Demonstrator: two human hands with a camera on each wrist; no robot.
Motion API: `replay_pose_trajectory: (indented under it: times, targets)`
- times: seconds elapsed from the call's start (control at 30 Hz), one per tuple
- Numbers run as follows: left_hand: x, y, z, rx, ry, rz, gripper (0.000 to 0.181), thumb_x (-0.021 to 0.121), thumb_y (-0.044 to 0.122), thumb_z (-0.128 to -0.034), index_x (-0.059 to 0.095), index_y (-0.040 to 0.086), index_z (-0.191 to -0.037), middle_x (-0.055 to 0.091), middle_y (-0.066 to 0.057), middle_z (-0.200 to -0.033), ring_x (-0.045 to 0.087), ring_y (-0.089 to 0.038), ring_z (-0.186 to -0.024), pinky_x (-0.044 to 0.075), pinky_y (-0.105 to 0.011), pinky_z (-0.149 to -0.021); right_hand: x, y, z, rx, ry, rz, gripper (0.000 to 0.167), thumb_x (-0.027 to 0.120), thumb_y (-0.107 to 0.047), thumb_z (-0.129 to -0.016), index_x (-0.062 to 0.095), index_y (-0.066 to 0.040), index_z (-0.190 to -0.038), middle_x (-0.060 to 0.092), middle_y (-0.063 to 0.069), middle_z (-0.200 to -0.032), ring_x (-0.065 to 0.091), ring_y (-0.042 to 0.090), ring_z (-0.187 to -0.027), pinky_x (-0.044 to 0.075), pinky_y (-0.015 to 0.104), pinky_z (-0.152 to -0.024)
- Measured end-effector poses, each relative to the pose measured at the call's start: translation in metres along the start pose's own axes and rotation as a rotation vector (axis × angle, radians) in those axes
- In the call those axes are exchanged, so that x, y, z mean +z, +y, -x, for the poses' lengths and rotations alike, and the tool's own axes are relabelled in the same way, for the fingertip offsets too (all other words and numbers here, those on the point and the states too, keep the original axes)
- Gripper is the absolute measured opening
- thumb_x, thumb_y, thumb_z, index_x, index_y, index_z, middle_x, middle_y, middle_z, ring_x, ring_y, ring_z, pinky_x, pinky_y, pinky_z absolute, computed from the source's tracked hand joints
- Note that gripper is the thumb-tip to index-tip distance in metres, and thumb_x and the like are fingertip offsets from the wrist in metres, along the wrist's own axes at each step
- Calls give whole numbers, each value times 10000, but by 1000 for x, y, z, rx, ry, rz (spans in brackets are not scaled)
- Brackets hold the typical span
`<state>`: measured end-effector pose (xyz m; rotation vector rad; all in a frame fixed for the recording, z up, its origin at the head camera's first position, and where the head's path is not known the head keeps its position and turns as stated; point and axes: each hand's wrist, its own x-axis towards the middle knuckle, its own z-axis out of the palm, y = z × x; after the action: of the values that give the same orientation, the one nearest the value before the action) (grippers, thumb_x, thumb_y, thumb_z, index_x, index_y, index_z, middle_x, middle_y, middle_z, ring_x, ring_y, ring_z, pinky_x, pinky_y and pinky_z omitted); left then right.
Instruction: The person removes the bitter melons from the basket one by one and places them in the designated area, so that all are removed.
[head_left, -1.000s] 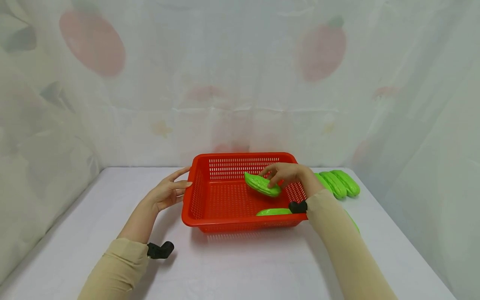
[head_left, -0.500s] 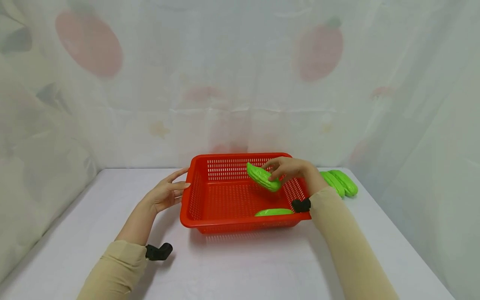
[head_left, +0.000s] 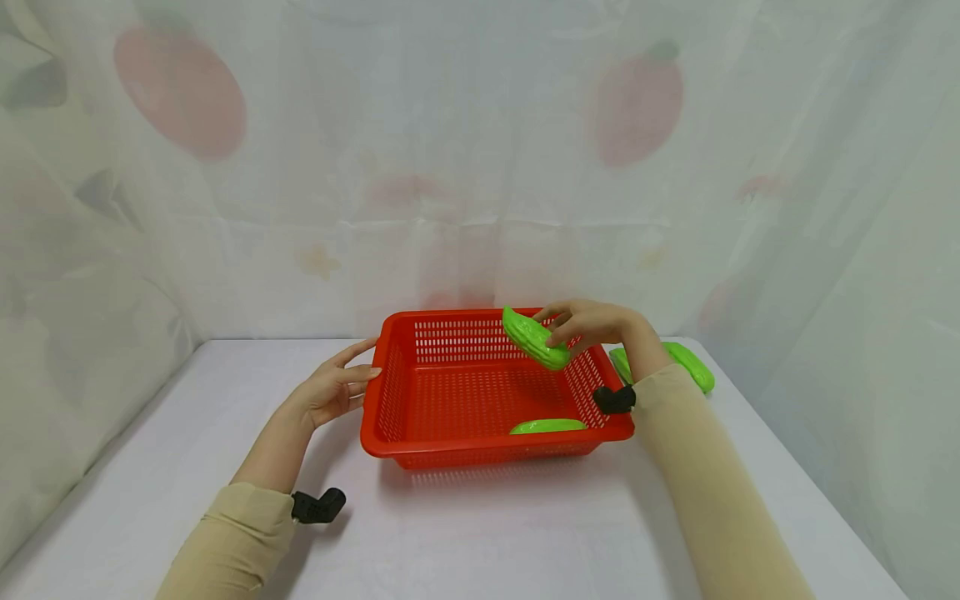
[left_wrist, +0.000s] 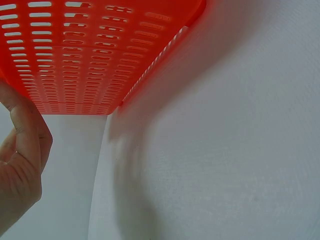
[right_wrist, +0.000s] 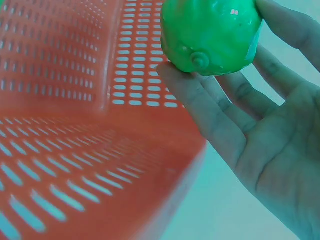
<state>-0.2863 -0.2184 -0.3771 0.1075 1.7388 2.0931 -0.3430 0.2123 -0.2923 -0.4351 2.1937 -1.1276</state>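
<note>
Bright green, ridged, glossy plastic-looking gourd (head_left: 534, 340) is up over the right end of the red perforated plastic basket (head_left: 450, 447), clear of its floor, slanting. Right hand (head_left: 592, 321) pinches it between thumb and fingers toward the lower end – probably why the free end points up and left. Right wrist view shows fingertips under the rounded tip, thumb on the opposite side.

Left hand (head_left: 330, 387) holds the basket's left rim, one digit on top and bent fingers against the outer wall; likely there to steady it. A second green ridged gourd (head_left: 549, 426) lies inside along the near wall, part hidden by the rim. More green gourds lie on the white counter (head_left: 480, 533) to the right, one in plain view (head_left: 691, 367). How many the right forearm hides, cannot tell.

Versus half a second ago: held gourd is higher and slightly more to the right; right hand goes with it, uncovering more of the basket's right rim. A bit of another green gourd (head_left: 620, 363) now shows left of the forearm – covered in the earlier frame. Left hand, basket and inside gourd look unchanged.
</note>
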Motion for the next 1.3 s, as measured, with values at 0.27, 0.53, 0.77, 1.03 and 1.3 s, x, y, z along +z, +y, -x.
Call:
replay_pose_trajectory:
  times: [0.27,0.53,0.77,1.03,1.3]
  targets:
    - [1,1,-2,-3,-2,4,745,588,96,-970,184,213,-1584,719,87,-996,714,-80,-814,580,-254,-769,-15,0,14,-26,6,-37,577,613,-113,-932,394,-115,-1466,431,205,-1414,585,229,-1057,587,388,-869]
    - [0,1,-2,-4,5,-1,748,588,104,-971,178,218,-1587,709,93,-1016,709,-72,-815,576,-250,-771,-25,4,26,-15,23,-11,611,623,-163,-938,366,-168,-1492,352,188,-1517,571,220,-1123,568,388,-901]
    - [-1,0,-2,-4,13,-6,745,582,102,-974,174,216,-1587,707,96,-996,707,-67,-810,576,-242,-761,-33,12,41,3,35,-44,613,606,-149,-953,346,-174,-1508,379,192,-1481,592,205,-1088,567,419,-887]
    - [-1,1,-2,-7,10,0,752,595,106,-967,180,214,-1585,709,88,-1009,704,-70,-808,577,-241,-763,-41,23,58,22,24,-46,615,607,-165,-950,339,-154,-1503,389,187,-1460,598,175,-1073,567,390,-865]
    - [0,0,-2,-4,1,5,736,586,101,-973,188,214,-1582,720,93,-983,710,-72,-807,579,-243,-766,-50,34,84,71,51,-39,653,608,-179,-946,287,-140,-1513,273,206,-1558,509,203,-1176,548,400,-881]
